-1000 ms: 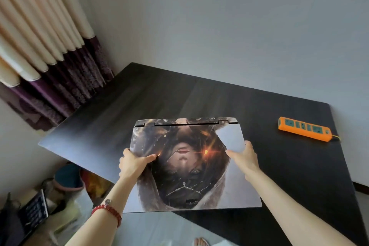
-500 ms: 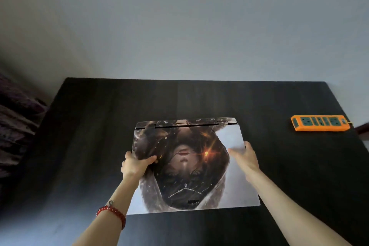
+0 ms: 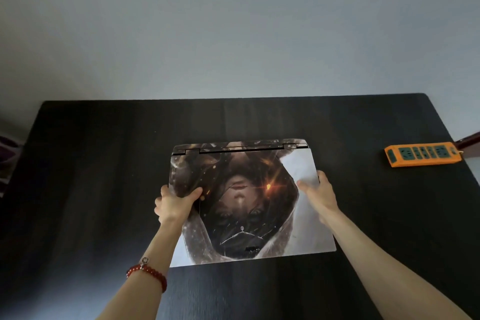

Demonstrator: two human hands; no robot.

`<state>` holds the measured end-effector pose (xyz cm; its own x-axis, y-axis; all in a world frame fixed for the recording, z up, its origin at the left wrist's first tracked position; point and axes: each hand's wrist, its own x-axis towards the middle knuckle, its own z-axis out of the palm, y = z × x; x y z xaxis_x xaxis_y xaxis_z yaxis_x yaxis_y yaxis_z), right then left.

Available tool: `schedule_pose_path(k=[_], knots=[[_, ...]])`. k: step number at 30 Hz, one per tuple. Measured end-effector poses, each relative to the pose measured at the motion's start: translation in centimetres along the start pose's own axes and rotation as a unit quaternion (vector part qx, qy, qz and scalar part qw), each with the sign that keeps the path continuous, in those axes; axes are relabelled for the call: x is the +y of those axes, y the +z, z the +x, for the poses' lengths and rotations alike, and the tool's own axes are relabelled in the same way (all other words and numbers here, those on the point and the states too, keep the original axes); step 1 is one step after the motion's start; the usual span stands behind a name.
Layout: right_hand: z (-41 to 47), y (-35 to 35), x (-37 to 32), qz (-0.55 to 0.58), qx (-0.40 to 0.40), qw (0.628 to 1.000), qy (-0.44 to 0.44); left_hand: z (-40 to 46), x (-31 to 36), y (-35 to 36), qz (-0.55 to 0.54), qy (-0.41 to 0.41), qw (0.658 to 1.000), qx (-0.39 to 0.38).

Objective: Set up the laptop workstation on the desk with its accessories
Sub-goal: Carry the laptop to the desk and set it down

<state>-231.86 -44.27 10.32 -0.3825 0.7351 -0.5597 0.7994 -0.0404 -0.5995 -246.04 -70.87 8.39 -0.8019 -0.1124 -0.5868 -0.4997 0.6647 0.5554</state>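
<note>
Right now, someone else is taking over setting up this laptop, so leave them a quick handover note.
Left hand: grips the laptop's left edge, thumb on the lid.
Right hand: grips its right edge.
Laptop: closed, mid-desk, hinge toward the wall; whether it is fully set down cannot be told.
Power strip: on the desk's far right, nothing plugged in that shows.
Done: laptop brought to the desk.
Left: let go, open the lid, connect power. No other accessories in view.
</note>
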Motion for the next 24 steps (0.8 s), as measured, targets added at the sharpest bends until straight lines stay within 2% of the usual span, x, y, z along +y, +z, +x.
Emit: schedule_pose_path(k=[6,13,16,24], knots=[[1.2,0.3,-0.2,-0.034,0.0,0.999,-0.006,0.4,0.5,0.3,-0.004,-0.006,1.0,0.007],[1.4,0.6,-0.1,-0.079,-0.005,0.997,-0.018,0.2,1.3,0.4,0.095,-0.01,0.995,0.029],[1.2,0.8,0.0,-0.112,0.003,0.993,-0.03,-0.4,1.3,1.2,0.084,-0.02,0.995,0.041],[0.0,1.3,0.3,-0.189,0.032,0.978,-0.087,-1.7,-0.4,3.0,0.147,0.073,0.984,0.075]])
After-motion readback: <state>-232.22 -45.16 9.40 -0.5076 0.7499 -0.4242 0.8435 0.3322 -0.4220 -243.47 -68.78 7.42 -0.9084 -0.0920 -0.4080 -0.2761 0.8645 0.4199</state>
